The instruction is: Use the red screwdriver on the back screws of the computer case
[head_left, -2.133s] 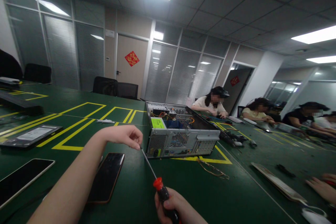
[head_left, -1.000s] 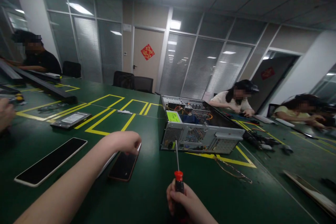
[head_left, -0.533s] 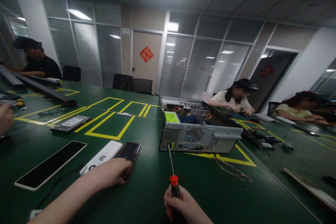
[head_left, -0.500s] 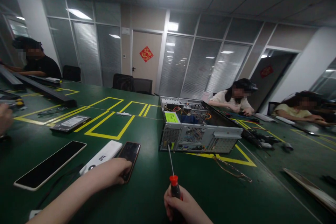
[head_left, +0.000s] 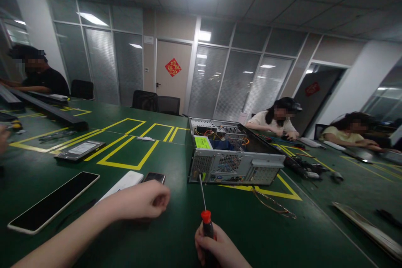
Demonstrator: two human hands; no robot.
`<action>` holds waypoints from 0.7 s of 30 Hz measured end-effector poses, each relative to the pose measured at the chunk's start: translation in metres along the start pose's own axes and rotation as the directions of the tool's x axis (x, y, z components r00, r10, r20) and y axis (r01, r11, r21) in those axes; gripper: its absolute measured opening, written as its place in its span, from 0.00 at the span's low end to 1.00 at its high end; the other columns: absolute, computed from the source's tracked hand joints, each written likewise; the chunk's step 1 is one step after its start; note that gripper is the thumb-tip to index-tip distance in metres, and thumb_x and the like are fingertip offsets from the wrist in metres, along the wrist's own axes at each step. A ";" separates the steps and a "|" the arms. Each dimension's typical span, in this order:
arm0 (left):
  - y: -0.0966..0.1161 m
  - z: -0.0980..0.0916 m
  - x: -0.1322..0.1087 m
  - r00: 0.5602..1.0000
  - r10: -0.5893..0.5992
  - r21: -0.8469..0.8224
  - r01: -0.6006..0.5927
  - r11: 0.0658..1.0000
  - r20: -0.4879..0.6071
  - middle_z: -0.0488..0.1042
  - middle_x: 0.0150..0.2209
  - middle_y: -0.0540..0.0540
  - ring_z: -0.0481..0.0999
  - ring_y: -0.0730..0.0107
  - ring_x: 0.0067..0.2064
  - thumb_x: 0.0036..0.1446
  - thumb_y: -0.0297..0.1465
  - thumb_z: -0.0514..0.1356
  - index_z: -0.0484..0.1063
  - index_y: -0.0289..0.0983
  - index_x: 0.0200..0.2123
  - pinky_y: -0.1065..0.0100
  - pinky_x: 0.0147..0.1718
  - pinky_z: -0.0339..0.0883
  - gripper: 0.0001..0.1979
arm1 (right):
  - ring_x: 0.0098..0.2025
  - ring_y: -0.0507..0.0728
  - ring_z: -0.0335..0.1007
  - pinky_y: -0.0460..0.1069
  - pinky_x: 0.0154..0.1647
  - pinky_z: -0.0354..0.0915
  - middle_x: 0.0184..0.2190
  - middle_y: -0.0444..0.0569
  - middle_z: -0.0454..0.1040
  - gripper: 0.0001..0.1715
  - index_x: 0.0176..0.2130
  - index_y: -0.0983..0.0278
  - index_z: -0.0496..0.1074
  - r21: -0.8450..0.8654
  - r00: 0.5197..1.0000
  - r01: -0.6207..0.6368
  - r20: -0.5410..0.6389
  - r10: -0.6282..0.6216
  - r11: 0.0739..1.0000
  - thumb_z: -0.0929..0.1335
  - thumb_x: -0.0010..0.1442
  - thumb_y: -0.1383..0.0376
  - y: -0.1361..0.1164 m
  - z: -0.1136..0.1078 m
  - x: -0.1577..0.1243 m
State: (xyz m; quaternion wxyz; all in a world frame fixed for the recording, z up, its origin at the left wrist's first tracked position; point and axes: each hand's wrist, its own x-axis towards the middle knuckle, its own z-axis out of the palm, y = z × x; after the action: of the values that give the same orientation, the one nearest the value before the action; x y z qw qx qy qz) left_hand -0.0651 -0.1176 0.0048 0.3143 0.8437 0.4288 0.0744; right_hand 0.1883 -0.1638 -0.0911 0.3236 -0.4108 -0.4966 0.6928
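My right hand [head_left: 213,243] grips a screwdriver [head_left: 206,220] with a red-and-black handle. Its shaft points away from me, and the tip appears against the lower left of the computer case [head_left: 234,169], whose top is open and shows wires and a bright green label. My left hand [head_left: 153,199] is curled above the dark phone [head_left: 155,177], hiding most of it. The fingers are closed, and whatever they hold, if anything, is hidden. Beside that wrist lies a white device [head_left: 122,184], partly covered by my forearm.
Farther left lie a large phone [head_left: 56,201] and a hard drive [head_left: 80,150]. Glasses [head_left: 273,204] rest right of the case, near cables [head_left: 309,167]. Yellow tape marks the green table [head_left: 176,163]. Several people sit around it; a co-worker's hand [head_left: 3,138] shows at left.
My left hand has lifted from the dark phone and shifted right, its fingers curling in. The right hand keeps the screwdriver in nearly the same place. The view has shifted slightly.
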 end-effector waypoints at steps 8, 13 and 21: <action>0.041 -0.031 0.081 0.907 0.208 -0.664 -0.410 0.625 -0.366 0.71 0.26 0.51 0.70 0.77 0.28 0.50 0.34 0.62 0.68 0.33 0.31 0.73 0.31 0.63 0.10 | 0.17 0.47 0.57 0.44 0.17 0.52 0.21 0.39 0.64 0.23 0.28 0.63 0.59 -0.031 0.999 0.042 -0.020 -0.042 0.999 0.71 0.45 0.50 -0.009 -0.004 -0.004; 0.040 -0.001 0.106 0.926 0.068 -0.917 -0.378 0.126 -0.372 0.69 0.28 0.52 0.69 0.83 0.28 0.49 0.31 0.65 0.68 0.33 0.32 0.79 0.30 0.63 0.10 | 0.16 0.46 0.55 0.44 0.17 0.51 0.17 0.37 0.61 0.28 0.28 0.62 0.57 -0.018 0.996 0.082 -0.027 -0.083 0.996 0.67 0.46 0.42 -0.011 -0.004 -0.007; 0.046 0.013 0.102 0.958 0.058 -0.959 -0.277 -0.063 -0.281 0.71 0.33 0.49 0.72 0.79 0.34 0.51 0.26 0.63 0.68 0.34 0.31 0.78 0.33 0.67 0.06 | 0.15 0.45 0.54 0.43 0.15 0.49 0.16 0.36 0.60 0.29 0.27 0.62 0.56 -0.033 0.991 0.134 -0.009 -0.134 0.990 0.66 0.46 0.41 -0.006 -0.004 -0.006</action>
State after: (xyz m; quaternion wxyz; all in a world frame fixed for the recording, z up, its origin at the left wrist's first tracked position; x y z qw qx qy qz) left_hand 0.0339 -0.0648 0.0072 0.7780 0.3953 0.1584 0.4619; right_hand 0.1947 -0.1654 -0.0842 0.3655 -0.3857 -0.5325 0.6588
